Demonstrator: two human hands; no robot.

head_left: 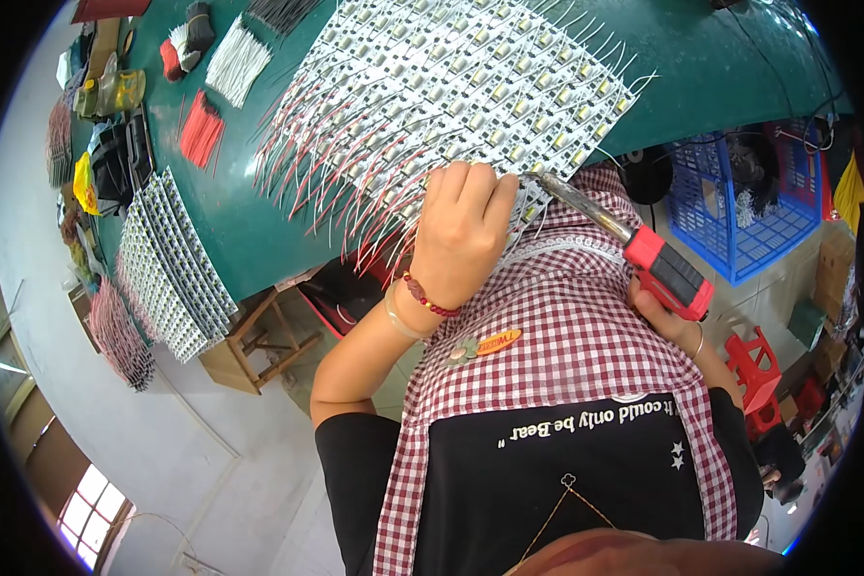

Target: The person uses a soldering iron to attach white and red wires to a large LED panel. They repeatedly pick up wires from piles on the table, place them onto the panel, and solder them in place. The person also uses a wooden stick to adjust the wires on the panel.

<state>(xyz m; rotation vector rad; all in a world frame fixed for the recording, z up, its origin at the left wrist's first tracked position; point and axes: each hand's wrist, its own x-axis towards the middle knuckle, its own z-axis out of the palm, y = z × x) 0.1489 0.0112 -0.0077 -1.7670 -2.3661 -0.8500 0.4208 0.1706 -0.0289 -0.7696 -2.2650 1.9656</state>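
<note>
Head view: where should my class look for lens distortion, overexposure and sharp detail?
Head view: black corners ring the fisheye circle, and the green table's near edge bends toward the right rim; head view, lower left: the barred window washes out to near white; head view, upper middle: the LED circuit-board panel reads fairly crisply, though the left hand hides part.

Surroundings of the table [245,230]. Right: a blue crate [731,226] on the floor; beyond it, a yellow cloth [849,197] and a cardboard box [835,267]; nearer, a red stool [760,370]. Left: a yellow bag [85,184] beside a black bag [115,178]; a wooden frame [235,363] below the table's edge; lower left, a barred window [91,507].
</note>
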